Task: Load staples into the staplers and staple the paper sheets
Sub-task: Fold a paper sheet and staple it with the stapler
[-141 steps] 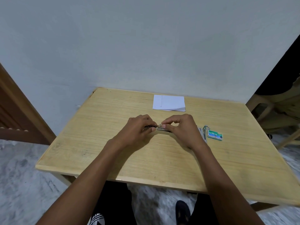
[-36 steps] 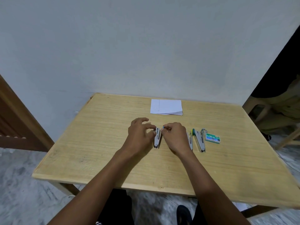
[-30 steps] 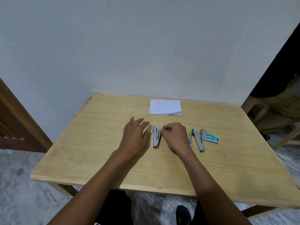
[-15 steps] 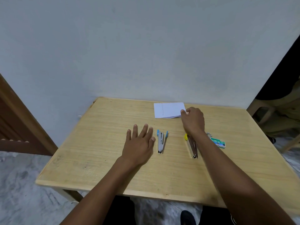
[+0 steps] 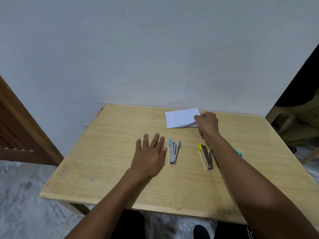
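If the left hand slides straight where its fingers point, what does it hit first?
Likely the near left corner of the paper stack, across bare table; it could narrowly miss. The blue stapler lies beside the left hand, not ahead.

Two bare forearms [image 5: 250, 183], black trousers [image 5: 127, 225] and a black shoe [image 5: 201, 232].
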